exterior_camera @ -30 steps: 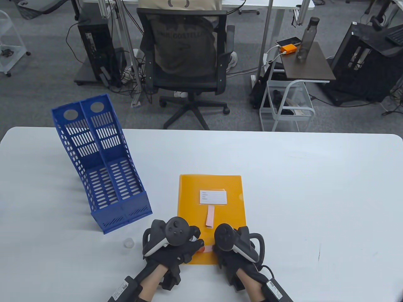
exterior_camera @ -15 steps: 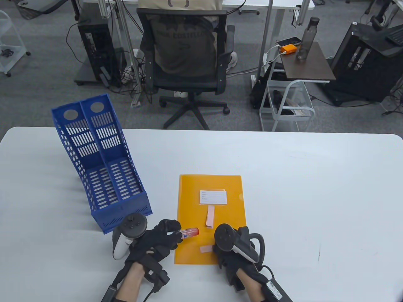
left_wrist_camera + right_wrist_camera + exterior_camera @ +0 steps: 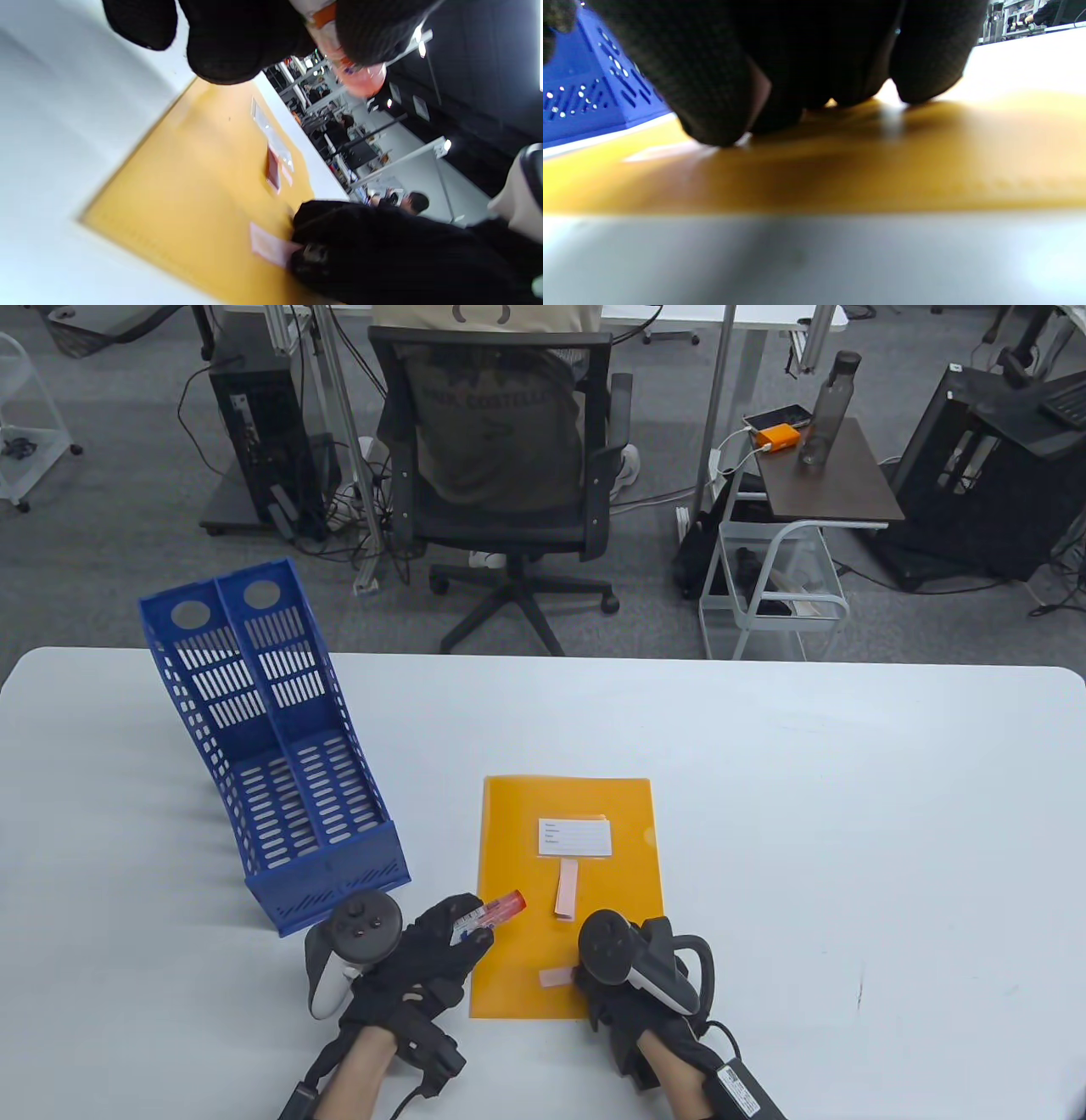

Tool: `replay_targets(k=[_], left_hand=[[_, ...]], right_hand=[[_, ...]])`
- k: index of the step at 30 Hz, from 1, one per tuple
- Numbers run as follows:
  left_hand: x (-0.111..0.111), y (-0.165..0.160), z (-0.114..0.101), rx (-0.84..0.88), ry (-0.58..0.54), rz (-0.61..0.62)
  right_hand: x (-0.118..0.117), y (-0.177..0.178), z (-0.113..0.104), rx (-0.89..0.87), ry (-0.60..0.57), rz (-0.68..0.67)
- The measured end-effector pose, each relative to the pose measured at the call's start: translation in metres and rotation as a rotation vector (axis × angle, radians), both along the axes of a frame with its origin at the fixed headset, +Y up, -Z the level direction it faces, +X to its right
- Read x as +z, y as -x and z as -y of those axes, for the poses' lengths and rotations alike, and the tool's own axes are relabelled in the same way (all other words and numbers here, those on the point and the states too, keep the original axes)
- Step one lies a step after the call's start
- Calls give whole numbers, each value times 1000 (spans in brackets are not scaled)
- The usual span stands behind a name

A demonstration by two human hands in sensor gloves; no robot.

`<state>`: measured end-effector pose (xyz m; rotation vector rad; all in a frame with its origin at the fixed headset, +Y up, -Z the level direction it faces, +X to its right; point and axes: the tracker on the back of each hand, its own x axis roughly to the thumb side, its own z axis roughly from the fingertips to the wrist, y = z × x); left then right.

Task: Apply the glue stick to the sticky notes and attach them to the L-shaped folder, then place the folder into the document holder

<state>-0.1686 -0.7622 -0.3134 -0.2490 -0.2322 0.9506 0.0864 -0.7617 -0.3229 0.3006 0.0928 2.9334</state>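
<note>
White bench (image 3: 764, 780) fills the lower half of the table view, with grey carpet, an office chair (image 3: 501, 475) and a person seated in it beyond the far edge. An orange folder (image 3: 611, 916) lies flat near the front of the bench, with a white label (image 3: 575, 837) on its upper part and a pink note (image 3: 566, 889) stuck upright just below the label. A second pink note (image 3: 556, 977) lies flat on the folder's lower part, and the right hand (image 3: 632, 976) rests on the folder there, its fingers (image 3: 712, 97) curled down with the tips pressing on that note's right end. The left hand (image 3: 424, 963) hovers at the folder's lower left edge, its fingers curled round a glue stick (image 3: 492, 912) whose red end points up and right over the folder's left margin. In the left wrist view the stick's reddish end (image 3: 362, 80) juts out past the gloved fingers (image 3: 237, 46), above the folder and clear of it. A blue holder (image 3: 271, 755) with two slots stands on the bench to the left of the folder, near it but apart.
</note>
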Motion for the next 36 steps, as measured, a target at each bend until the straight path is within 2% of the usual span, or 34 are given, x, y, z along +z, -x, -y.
replay_targets(k=[3,8,12,23,26,36], left_hand=[[2,-11,0,-87,-28,37],[5,-31,8,-162,37,134],[6,-42,11,-191,60,163],[4,-51,13,-311,11,100],[3,-50,14,-330,-19,83],[3,-46,15,-273,10,34]], right_hand=[[0,0,0,-1,2,2],[1,-1,0,-5,4,4],[0,-1,0,-10,5,2],[1,2,0,16,15,-15],[-1,0,-1,-35,53,-12],[-4,-8,-3,-174,164,0]])
